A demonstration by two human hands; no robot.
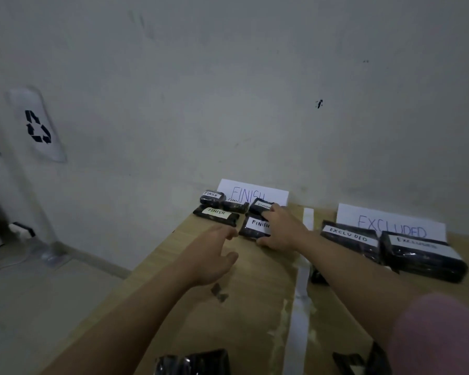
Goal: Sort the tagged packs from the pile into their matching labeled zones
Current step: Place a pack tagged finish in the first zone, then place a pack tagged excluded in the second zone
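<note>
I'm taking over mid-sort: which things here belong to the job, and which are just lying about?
Job:
- FINISH sign and the FINISH packs before it
- right hand on a FINISH pack
- left hand, holding nothing
- EXCLUDED sign, EXCLUDED packs
- unsorted pack
- tape divider

Lying about:
- recycling-symbol bag

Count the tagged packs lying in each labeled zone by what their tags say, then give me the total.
FINISH packs: 5
EXCLUDED packs: 2
Total: 7

The right hand rests on the nearest FINISH pack.
</note>
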